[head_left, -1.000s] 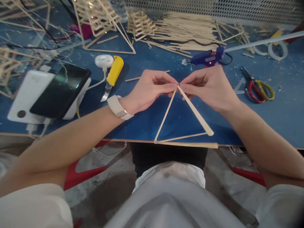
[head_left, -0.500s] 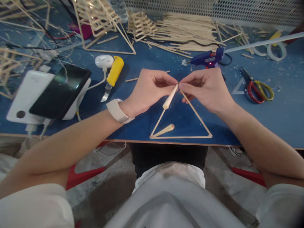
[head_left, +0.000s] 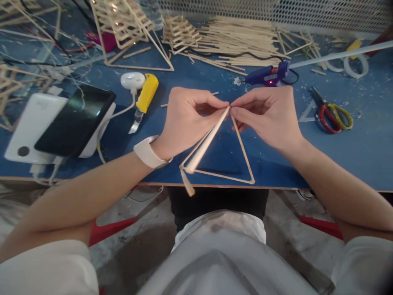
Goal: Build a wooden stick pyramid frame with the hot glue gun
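Note:
A triangular frame of thin wooden sticks (head_left: 245, 157) is held by its far corner, with two more sticks standing up from its corners toward the camera. My left hand (head_left: 193, 119) is closed, thumb and fingertips pinching that far corner beside an upright wooden stick (head_left: 206, 146). My right hand (head_left: 266, 116) pinches the same corner from the other side, and the fingertips of both hands nearly meet. The other upright stick (head_left: 187, 184) leans out from the near left corner, past the table edge. The exact joint lies hidden behind the fingertips.
Beyond my right hand lies a blue glue gun (head_left: 266, 76), its light red. Scissors (head_left: 333, 116) rest at the right. On the left are a yellow utility knife (head_left: 144, 98), a black phone (head_left: 76, 121) and a white power bank (head_left: 29, 127). Loose sticks (head_left: 242, 39) pile up behind.
The triangular frame has turned and tilted in my hands, its near corners swinging left. The standing sticks now lean more toward me and to the left. Both hands keep their pinch.

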`<control>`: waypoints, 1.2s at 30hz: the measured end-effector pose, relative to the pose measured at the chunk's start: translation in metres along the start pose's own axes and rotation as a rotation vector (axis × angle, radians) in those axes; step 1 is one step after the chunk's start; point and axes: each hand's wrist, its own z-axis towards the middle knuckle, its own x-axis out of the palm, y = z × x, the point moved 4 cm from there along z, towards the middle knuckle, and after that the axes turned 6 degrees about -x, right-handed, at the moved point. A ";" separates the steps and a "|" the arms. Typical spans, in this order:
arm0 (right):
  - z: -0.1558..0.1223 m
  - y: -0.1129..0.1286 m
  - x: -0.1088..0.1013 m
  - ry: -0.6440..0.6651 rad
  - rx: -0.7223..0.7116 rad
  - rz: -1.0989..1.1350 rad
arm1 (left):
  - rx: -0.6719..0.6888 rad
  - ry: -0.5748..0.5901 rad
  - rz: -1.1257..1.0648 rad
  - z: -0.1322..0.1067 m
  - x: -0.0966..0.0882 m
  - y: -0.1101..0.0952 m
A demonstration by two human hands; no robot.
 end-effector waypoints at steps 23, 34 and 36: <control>-0.002 0.003 0.000 0.000 -0.079 -0.025 | -0.017 0.047 -0.031 0.002 0.000 -0.013; 0.014 -0.027 -0.010 0.101 -0.216 -0.393 | -0.345 0.420 0.076 0.034 -0.013 0.019; 0.016 -0.029 -0.009 0.156 -0.270 -0.452 | -0.296 0.476 0.107 0.041 -0.022 0.030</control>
